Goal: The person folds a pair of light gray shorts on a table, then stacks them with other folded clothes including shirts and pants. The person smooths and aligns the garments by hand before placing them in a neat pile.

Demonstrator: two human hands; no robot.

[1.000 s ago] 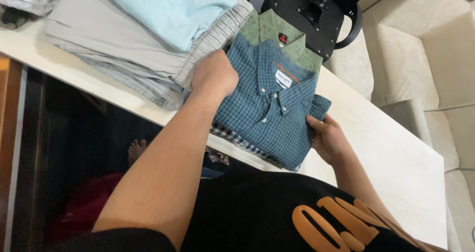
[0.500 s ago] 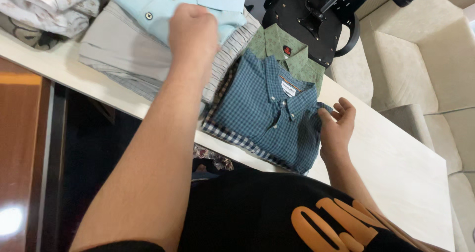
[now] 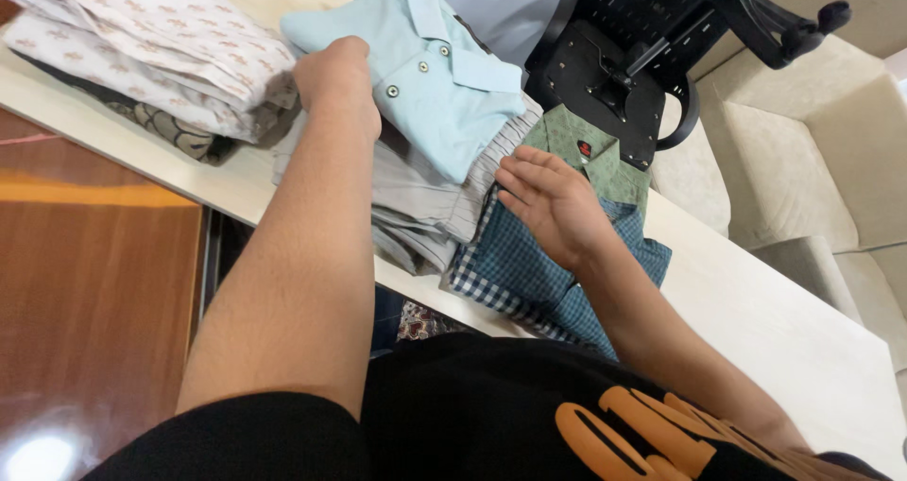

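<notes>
My left hand (image 3: 335,79) rests closed on the near left edge of a folded light blue polo shirt (image 3: 425,75), which tops a stack of folded grey garments (image 3: 425,193). Whether it grips the cloth I cannot tell. My right hand (image 3: 553,202) hovers flat, fingers apart, over a folded blue checked shirt (image 3: 529,273) and points toward the grey stack. Under the checked shirt lies a folded green shirt (image 3: 586,150), only its collar end showing.
A pile of folded white patterned shirts (image 3: 142,51) lies at the far left of the pale tabletop (image 3: 756,320). A black office chair (image 3: 642,56) stands behind the table, beige sofa cushions (image 3: 812,160) beyond. A brown wooden surface (image 3: 94,292) sits lower left.
My left hand left the checked shirt and went up-left onto the light blue polo. My right hand let go of the checked shirt's corner and moved over its middle, open.
</notes>
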